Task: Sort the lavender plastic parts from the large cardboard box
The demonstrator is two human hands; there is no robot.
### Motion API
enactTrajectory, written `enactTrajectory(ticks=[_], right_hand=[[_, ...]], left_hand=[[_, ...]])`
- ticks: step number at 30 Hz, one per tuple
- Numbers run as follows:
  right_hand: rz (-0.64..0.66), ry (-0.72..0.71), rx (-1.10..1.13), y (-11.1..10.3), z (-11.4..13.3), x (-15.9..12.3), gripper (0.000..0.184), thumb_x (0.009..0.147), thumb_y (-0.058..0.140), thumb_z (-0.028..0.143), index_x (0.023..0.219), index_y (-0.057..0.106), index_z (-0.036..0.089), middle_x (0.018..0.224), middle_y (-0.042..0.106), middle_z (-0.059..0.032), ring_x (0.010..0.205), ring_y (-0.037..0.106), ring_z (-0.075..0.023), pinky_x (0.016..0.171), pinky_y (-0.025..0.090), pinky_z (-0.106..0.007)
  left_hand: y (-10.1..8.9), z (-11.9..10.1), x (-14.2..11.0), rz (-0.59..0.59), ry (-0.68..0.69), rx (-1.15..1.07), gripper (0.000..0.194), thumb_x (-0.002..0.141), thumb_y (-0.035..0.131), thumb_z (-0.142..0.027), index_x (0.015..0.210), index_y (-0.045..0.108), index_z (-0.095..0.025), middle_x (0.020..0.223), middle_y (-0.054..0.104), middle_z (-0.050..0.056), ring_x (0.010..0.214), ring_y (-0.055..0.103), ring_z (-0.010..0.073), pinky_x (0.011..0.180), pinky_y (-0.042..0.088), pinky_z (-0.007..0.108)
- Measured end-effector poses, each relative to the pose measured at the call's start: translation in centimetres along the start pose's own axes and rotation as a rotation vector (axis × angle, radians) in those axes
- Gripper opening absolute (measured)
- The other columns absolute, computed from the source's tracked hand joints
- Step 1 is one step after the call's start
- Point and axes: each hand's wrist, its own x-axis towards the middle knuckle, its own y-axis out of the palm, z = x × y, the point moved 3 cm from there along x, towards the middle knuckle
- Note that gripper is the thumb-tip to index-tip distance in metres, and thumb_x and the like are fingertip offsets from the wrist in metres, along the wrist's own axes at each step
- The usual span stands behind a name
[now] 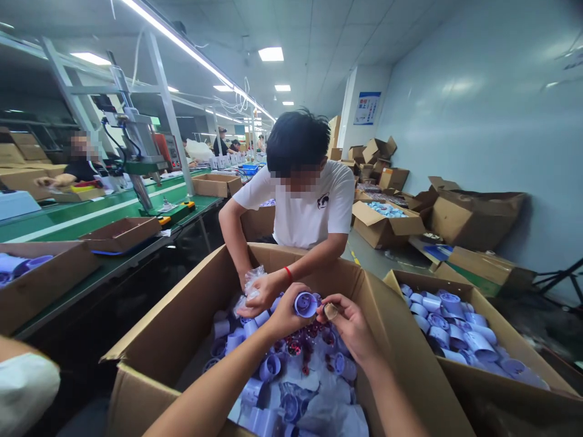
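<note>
My left hand (286,312) is closed around a lavender plastic cup-shaped part (305,303), its open end facing me, above a big cardboard box (191,303). My right hand (348,325) pinches a small brownish round piece (331,311) just to the right of that part. The box below holds several more lavender parts (268,367) and clear plastic wrap. Across the box a co-worker in a white T-shirt (305,212) bends over it, both hands (259,291) on a crumpled clear plastic bag (252,280).
A second open box (483,303) of lavender parts stands at the right. A green conveyor table (91,212) with a press machine (136,152) and cardboard trays runs along the left, with other workers behind. Open cartons (387,227) lie on the floor by the right wall.
</note>
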Motion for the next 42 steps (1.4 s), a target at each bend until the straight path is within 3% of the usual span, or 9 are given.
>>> enactTrajectory(ticks=[5, 9, 15, 20, 24, 28, 35, 42], right_hand=[[0.005, 0.025, -0.036, 0.2, -0.5, 0.3, 0.035, 0.060, 0.080, 0.048, 0.077, 0.066, 0.021, 0.068, 0.069, -0.0013, 0.061, 0.062, -0.0148, 0.067, 0.050, -0.029], [-0.080, 0.009, -0.089, 0.0, -1.1, 0.8, 0.039, 0.057, 0.079, 0.051, 0.077, 0.066, 0.020, 0.071, 0.068, -0.0012, 0.062, 0.061, -0.0150, 0.065, 0.050, -0.029], [-0.093, -0.077, -0.222, -0.5, -2.3, 1.4, 0.035, 0.065, 0.074, 0.043, 0.089, 0.063, 0.020, 0.084, 0.069, -0.0034, 0.076, 0.064, -0.0175, 0.074, 0.051, -0.030], [-0.161, -0.253, -0.583, 0.1, -2.1, 0.6, 0.019, 0.077, 0.062, 0.030, 0.093, 0.060, 0.020, 0.087, 0.067, -0.0057, 0.082, 0.063, -0.0205, 0.077, 0.050, -0.035], [-0.276, -0.498, -0.915, 1.4, -1.4, -0.1, 0.015, 0.073, 0.058, 0.016, 0.084, 0.066, 0.022, 0.093, 0.061, -0.0075, 0.090, 0.057, -0.0231, 0.084, 0.047, -0.039], [-0.294, -0.532, -1.057, 2.0, -1.7, -0.1, 0.016, 0.072, 0.059, 0.012, 0.079, 0.069, 0.022, 0.092, 0.060, -0.0082, 0.088, 0.056, -0.0240, 0.082, 0.047, -0.040], [-0.181, -0.503, -0.954, 1.8, -1.8, 0.4, 0.017, 0.080, 0.056, 0.021, 0.087, 0.072, 0.021, 0.095, 0.066, -0.0093, 0.089, 0.061, -0.0232, 0.084, 0.048, -0.038], [-0.314, -0.399, -0.811, 1.5, -1.9, 0.1, 0.005, 0.071, 0.057, 0.016, 0.073, 0.059, 0.020, 0.075, 0.061, -0.0016, 0.072, 0.058, -0.0180, 0.069, 0.046, -0.030]], left_hand=[[0.1, 0.2, -0.1, -0.012, 0.054, 0.008, 0.045, 0.063, 0.073, -0.024, 0.102, 0.051, -0.020, 0.103, 0.058, 0.005, 0.095, 0.056, 0.0208, 0.087, 0.046, 0.036], [0.1, -0.2, -0.1, 0.001, 0.060, 0.121, 0.043, 0.064, 0.074, -0.024, 0.102, 0.053, -0.020, 0.105, 0.059, 0.006, 0.099, 0.053, 0.0227, 0.091, 0.043, 0.039], [0.1, -1.3, -0.1, 0.041, 0.065, 0.229, 0.039, 0.063, 0.066, -0.014, 0.099, 0.053, -0.020, 0.106, 0.062, 0.006, 0.105, 0.052, 0.0239, 0.093, 0.043, 0.040], [0.4, -1.3, -0.1, 0.021, 0.006, 0.340, 0.036, 0.064, 0.064, -0.017, 0.098, 0.053, -0.020, 0.099, 0.063, 0.006, 0.096, 0.058, 0.0242, 0.090, 0.042, 0.042], [0.6, -1.3, -0.4, 0.012, 0.001, 0.349, 0.037, 0.062, 0.062, -0.017, 0.098, 0.052, -0.018, 0.099, 0.064, 0.008, 0.097, 0.059, 0.0257, 0.087, 0.041, 0.041], [0.5, -1.6, -0.6, 0.013, 0.029, 0.315, 0.043, 0.058, 0.062, -0.014, 0.099, 0.052, -0.021, 0.101, 0.064, 0.006, 0.098, 0.058, 0.0250, 0.088, 0.040, 0.040], [0.1, -1.9, -0.4, -0.038, 0.024, 0.292, 0.040, 0.058, 0.061, -0.014, 0.097, 0.053, -0.020, 0.097, 0.063, 0.006, 0.092, 0.059, 0.0239, 0.081, 0.044, 0.038], [1.0, -1.6, -0.6, 0.013, 0.089, 0.243, 0.039, 0.057, 0.059, -0.013, 0.095, 0.051, -0.019, 0.097, 0.061, 0.007, 0.091, 0.056, 0.0231, 0.081, 0.045, 0.037]])
